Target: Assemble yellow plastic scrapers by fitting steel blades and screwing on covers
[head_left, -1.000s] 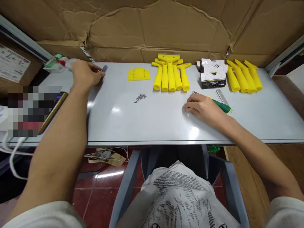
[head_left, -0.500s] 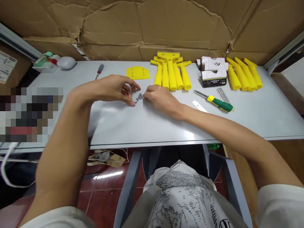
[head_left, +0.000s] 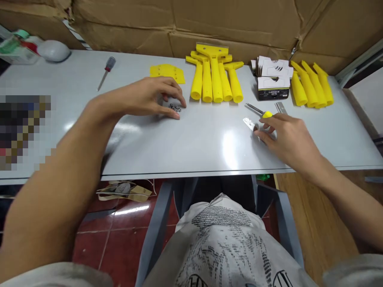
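Note:
My left hand [head_left: 160, 97] is open on the left side, thumb and fingers curved apart around a small pile of screws [head_left: 176, 108]. To the right, my right hand [head_left: 289, 135] reaches over a flat metal blade [head_left: 249, 123]. Its thumb and fingers are apart at the blade's near end, which is partly covered. Whether they touch the blade I cannot tell. Just beyond lies a screwdriver [head_left: 267, 114], its green and yellow handle mostly hidden by the right hand. Another pair of metal strips [head_left: 280, 107] lies behind this hand.
Yellow scraper handles [head_left: 218, 79] stand in a group at the back middle, with more yellow handles [head_left: 312, 89] at the right. Between them are stacked blade boxes [head_left: 273, 85]. A yellow plate [head_left: 166, 73], a small screwdriver [head_left: 107, 71] and a white mouse-shaped object [head_left: 54, 50] lie further left.
My right hand has left the screw pile and moved right to the metal blade and screwdriver. My left hand stays by the screws. The view has shifted slightly.

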### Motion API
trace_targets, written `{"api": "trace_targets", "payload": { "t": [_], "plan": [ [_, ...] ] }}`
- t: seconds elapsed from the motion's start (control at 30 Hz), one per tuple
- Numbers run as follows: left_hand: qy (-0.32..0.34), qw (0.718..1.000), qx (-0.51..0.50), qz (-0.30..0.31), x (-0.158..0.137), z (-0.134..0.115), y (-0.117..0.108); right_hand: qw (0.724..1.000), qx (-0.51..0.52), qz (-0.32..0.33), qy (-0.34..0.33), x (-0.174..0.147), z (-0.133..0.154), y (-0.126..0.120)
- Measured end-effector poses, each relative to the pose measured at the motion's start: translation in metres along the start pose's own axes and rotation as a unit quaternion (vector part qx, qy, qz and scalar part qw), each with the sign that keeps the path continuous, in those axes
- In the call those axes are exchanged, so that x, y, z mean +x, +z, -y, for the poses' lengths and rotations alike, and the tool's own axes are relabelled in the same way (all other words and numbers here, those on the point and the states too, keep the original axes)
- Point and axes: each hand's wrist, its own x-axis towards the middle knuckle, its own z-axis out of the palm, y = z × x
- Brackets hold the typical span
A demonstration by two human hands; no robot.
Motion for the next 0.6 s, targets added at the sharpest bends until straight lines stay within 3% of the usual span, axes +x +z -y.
{"api": "trace_targets", "payload": {
  "t": [0.2,0.33,0.4,0.53,0.6],
  "plan": [
    [-0.047,0.997,-0.052,-0.027,-0.004,0.001,-0.003,0.990,0.028,0.106,0.093,-0.001,0.020,0.002],
    [-0.056,0.997,-0.051,0.023,-0.006,-0.003,-0.010,0.979,0.080,0.146,0.117,0.003,0.014,-0.014],
    [-0.056,0.996,-0.042,0.051,-0.006,-0.003,-0.014,0.974,0.141,0.123,0.129,-0.001,-0.004,-0.027],
    [-0.056,0.996,-0.037,0.054,-0.006,0.002,-0.017,0.947,0.217,-0.062,0.228,-0.002,-0.061,-0.047],
    [-0.058,0.997,-0.035,0.047,-0.006,0.005,-0.017,0.932,0.222,-0.088,0.272,0.001,-0.086,-0.045]
  ]
}}
